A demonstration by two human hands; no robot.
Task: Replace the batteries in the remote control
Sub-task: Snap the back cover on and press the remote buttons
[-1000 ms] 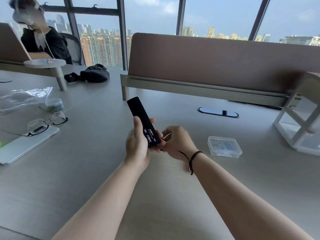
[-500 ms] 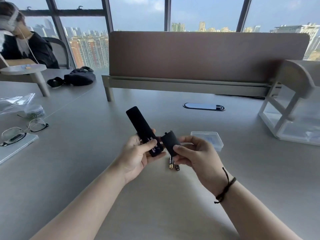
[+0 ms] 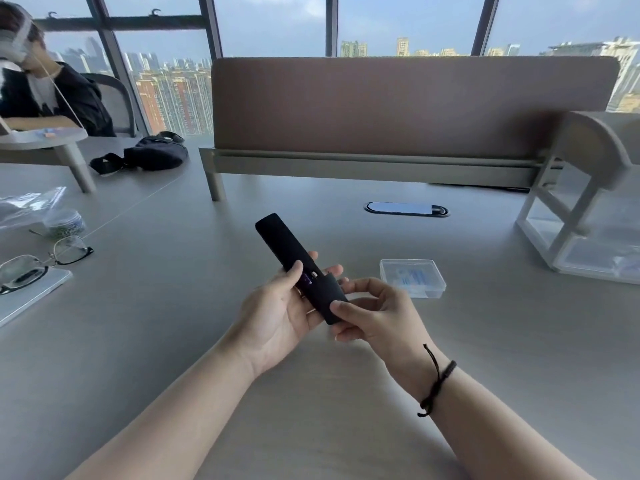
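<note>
Remote control [image 3: 293,261] is held in the air above the desk [image 3: 173,341], just left of the clear plastic box [image 3: 412,278], tilted with its far end pointing up and away.

Left hand [image 3: 277,313] cradles the remote from below; thumb lies across the top face, fingers [image 3: 332,270] curl round the far side. Grasping the body at mid-length.

Right hand [image 3: 377,311] pinches the battery cover [image 3: 327,299] at the near end of the remote, thumb on top, fingers curled under. Cover sits on the body but not fully home: a gap shows just ahead of it, with something purple and a pale metal-like part inside. Whether cells are seated, cannot tell.

Handling, judged: remote is a light, rigid plastic bar with a smooth matte skin, so it could slip in a loose grip. Hold by the long edges near the middle, leaving the cover end free. Cover looks thin and could flex or snap at its catch if pried; sliding force along the body seems safer.

Containers: the clear plastic box is shallow, lidded, resting on the desk near the right hand. Blue and white items show through the lid, too blurred to identify. To the right of the box stands a white rack [image 3: 571,216] with a clear tray at its base; contents unclear.
</note>
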